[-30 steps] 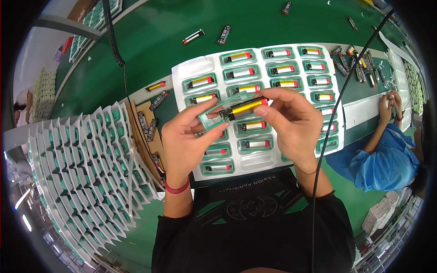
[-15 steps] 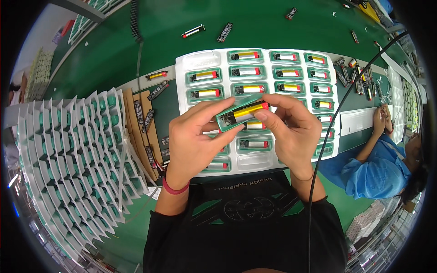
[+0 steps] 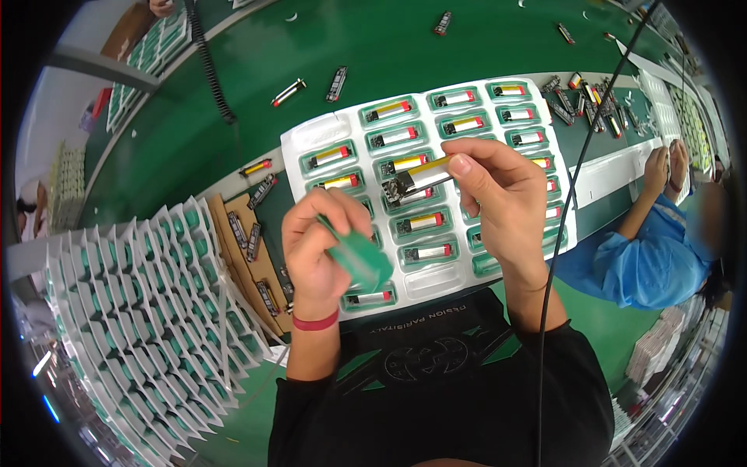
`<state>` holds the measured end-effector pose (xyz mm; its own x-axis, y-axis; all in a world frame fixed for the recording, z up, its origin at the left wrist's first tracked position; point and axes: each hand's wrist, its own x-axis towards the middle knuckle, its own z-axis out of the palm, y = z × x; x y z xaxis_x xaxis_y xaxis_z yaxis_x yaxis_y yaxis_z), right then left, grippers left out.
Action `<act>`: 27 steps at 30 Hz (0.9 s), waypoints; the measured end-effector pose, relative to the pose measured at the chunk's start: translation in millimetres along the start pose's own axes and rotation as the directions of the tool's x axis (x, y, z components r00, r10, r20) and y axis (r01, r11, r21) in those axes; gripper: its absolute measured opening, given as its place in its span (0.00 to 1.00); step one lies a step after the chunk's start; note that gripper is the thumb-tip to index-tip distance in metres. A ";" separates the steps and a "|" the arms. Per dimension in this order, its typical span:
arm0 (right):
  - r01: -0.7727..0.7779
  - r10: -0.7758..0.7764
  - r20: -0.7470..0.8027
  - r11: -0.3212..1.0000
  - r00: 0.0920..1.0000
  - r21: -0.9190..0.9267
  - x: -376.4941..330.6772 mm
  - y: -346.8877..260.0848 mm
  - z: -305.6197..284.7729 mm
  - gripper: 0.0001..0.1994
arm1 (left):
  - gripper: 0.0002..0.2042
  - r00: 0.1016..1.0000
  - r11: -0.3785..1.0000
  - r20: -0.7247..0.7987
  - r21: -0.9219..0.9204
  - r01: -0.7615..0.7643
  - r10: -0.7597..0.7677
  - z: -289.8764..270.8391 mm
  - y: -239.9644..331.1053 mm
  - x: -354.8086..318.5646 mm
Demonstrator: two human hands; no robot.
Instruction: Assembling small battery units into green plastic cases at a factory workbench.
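Right hand [image 3: 498,194] pinching small module [image 3: 416,180], left hand [image 3: 323,245] gripping green cover [image 3: 359,257], above white tray [image 3: 311,136], stacked empty trays [image 3: 132,311] alongside

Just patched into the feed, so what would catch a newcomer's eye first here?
The two hands at centre: the right hand pinches a small yellow-striped module, and the left hand holds a green sleeve. Under them lies a white tray of similar modules in green pockets. At lower left fans a stack of empty trays.

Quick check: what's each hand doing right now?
Left hand: closed on a green sleeve.
Right hand: pinching a small metal module above the white tray.
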<state>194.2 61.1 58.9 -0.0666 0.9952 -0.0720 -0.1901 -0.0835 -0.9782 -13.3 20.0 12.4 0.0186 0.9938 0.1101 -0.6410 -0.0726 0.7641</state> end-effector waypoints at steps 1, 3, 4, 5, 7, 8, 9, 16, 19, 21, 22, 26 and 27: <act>0.035 -0.035 -0.011 0.999 0.999 -0.007 -0.5 -1.6 0.1 0.10 | 0.05 0.999 1.000 0.034 0.000 0.011 -0.011 1.6 0.8 2.2; 0.099 -0.100 -0.014 0.993 0.995 -0.065 -2.4 -7.0 -1.9 0.11 | 0.06 0.995 1.000 0.100 0.000 0.031 -0.030 5.3 3.7 5.7; 0.127 -0.129 -0.015 0.987 0.991 -0.099 -3.8 -8.4 -3.5 0.11 | 0.06 0.998 0.977 0.013 0.207 0.056 -0.060 5.6 7.8 0.3; 0.141 -0.143 -0.007 0.983 0.990 -0.114 -4.8 -6.3 -5.0 0.11 | 0.06 0.999 0.901 -0.019 0.434 -0.023 0.035 15.9 10.4 1.8; 0.167 -0.167 0.013 0.976 0.986 -0.137 -4.5 -1.8 -8.1 0.11 | 0.11 0.972 0.574 -0.007 0.808 -0.133 0.235 44.1 17.1 6.8; 0.139 -0.138 0.017 0.977 0.990 -0.159 -5.9 -5.7 -8.2 0.10 | 0.21 0.971 0.491 0.078 0.852 -0.181 0.224 40.7 22.2 8.4; 0.133 -0.131 0.024 0.976 0.991 -0.174 -5.9 -6.9 -9.9 0.10 | 0.20 0.965 0.427 0.147 0.875 -0.230 0.219 41.8 24.2 9.9; 0.098 -0.087 0.052 0.963 0.995 -0.251 -5.6 -10.0 -16.1 0.11 | 0.18 0.921 0.233 0.353 0.893 -0.384 0.167 52.7 30.4 10.2; 0.067 -0.059 0.043 0.969 0.997 -0.240 -7.1 -10.6 -17.2 0.11 | 0.17 0.913 0.193 0.367 0.897 -0.398 0.176 51.0 28.3 10.5; 0.080 -0.073 0.038 0.968 0.997 -0.236 -7.9 -10.1 -17.1 0.11 | 0.18 0.910 0.194 0.386 0.891 -0.410 0.150 50.8 28.8 9.7; 0.113 -0.106 0.043 0.964 0.993 -0.241 -7.1 -9.2 -16.7 0.11 | 0.18 0.908 0.190 0.395 0.889 -0.417 0.141 50.7 30.3 10.2; 0.232 -0.221 0.073 0.932 0.973 -0.278 -6.4 -6.1 -18.3 0.10 | 0.15 0.880 0.201 0.419 0.863 -0.463 0.224 48.8 23.7 14.6; 0.209 -0.199 0.066 0.941 0.978 -0.268 -6.7 -6.3 -17.7 0.09 | 0.14 0.881 0.201 0.417 0.865 -0.460 0.224 48.2 23.3 14.4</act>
<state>213.2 55.9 62.2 -0.0916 0.9863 0.1370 0.0694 0.1435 -0.9872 9.0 28.5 62.4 0.1929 0.8240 0.5327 0.5259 -0.5452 0.6528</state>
